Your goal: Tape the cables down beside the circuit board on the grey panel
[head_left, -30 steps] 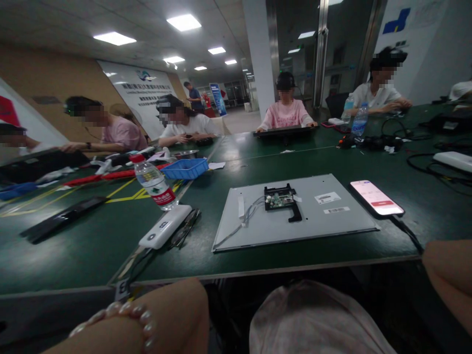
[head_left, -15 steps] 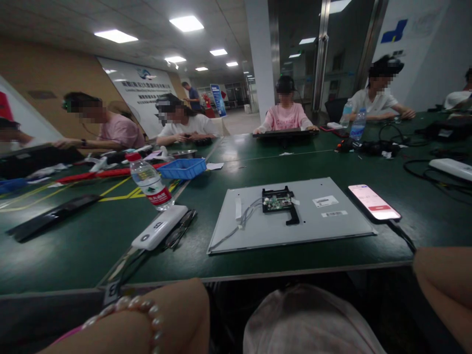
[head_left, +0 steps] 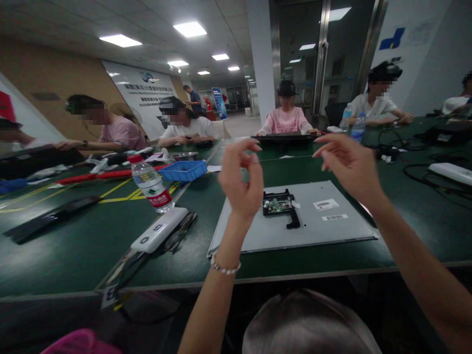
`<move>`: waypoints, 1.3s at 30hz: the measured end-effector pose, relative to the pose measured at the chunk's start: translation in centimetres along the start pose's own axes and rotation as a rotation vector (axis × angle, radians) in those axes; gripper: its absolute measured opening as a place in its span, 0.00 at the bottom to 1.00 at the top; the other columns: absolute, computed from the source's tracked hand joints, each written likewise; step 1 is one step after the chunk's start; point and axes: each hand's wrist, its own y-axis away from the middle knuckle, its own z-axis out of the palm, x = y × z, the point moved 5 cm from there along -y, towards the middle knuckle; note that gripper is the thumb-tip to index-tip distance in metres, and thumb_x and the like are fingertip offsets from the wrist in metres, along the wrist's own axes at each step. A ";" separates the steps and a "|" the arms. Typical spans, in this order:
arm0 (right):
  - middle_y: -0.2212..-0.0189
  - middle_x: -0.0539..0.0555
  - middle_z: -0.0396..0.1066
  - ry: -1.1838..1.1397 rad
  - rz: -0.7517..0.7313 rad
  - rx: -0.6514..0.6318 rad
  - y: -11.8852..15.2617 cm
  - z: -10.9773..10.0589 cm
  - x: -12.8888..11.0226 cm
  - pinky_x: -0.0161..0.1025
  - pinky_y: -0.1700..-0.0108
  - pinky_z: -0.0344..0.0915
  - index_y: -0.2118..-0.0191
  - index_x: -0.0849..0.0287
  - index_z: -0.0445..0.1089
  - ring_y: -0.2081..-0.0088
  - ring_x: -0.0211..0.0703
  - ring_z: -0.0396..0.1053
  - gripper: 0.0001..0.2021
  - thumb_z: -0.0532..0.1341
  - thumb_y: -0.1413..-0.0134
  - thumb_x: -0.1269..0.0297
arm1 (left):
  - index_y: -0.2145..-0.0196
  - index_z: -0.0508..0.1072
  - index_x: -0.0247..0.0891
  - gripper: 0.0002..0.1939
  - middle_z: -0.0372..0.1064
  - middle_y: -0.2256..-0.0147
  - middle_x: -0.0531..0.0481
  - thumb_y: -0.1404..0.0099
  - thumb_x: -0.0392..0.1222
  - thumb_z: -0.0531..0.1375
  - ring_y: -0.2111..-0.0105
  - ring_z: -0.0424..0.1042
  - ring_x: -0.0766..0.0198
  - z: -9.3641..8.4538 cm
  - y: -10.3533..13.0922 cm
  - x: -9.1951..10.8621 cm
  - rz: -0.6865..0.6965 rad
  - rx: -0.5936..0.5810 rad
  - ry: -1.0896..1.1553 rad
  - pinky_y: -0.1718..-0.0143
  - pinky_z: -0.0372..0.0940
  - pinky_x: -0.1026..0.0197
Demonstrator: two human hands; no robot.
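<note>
A flat grey panel [head_left: 313,231] lies on the green table in front of me. Fixed on it are a black bracket [head_left: 293,219] and a small green circuit board [head_left: 278,205]. My left hand [head_left: 241,177] is raised over the panel's left part, fingers curled but apart, holding nothing; a beaded bracelet [head_left: 225,268] is on that wrist. Above the panel's right side, my right hand [head_left: 348,164] hangs in the air with bent, parted fingers and nothing in them. It mostly hides the phone. Neither hand touches the panel.
Left of the panel are a white power bank [head_left: 160,230], glasses [head_left: 180,232], a water bottle [head_left: 153,189], a blue tray [head_left: 184,171] and a long black piece [head_left: 51,219]. Several people sit around the table [head_left: 206,275]. Cables and a white device [head_left: 452,173] lie at the right.
Both my hands have come up from beside my lap, below the table edge, to above the panel. The left now covers the panel's cables, the right most of the phone.
</note>
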 end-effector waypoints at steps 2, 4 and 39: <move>0.65 0.51 0.74 0.041 0.138 -0.259 0.4 3.8 4.6 0.36 0.65 0.68 0.53 0.56 0.71 0.70 0.38 0.71 0.12 0.57 0.42 0.67 | 0.55 0.67 0.37 0.11 0.68 0.62 0.49 0.31 0.33 0.48 0.64 0.68 0.67 3.5 1.5 -1.5 -0.026 -0.183 -0.060 0.61 0.65 0.63; 0.62 0.54 0.76 0.103 0.267 -0.493 1.8 7.4 9.7 0.37 0.61 0.68 0.58 0.58 0.74 0.66 0.41 0.72 0.11 0.58 0.45 0.69 | 0.58 0.69 0.37 0.10 0.68 0.62 0.48 0.33 0.31 0.49 0.61 0.68 0.65 7.5 4.2 -3.3 -0.038 -0.491 -0.151 0.59 0.64 0.63; 0.68 0.55 0.77 -0.178 0.576 -0.605 8.0 12.4 18.2 0.37 0.62 0.67 0.66 0.61 0.73 0.65 0.43 0.73 0.07 0.63 0.52 0.65 | 0.53 0.73 0.38 0.19 0.68 0.56 0.46 0.36 0.28 0.49 0.54 0.66 0.61 11.2 11.9 -6.2 -0.027 -1.029 -0.095 0.50 0.61 0.59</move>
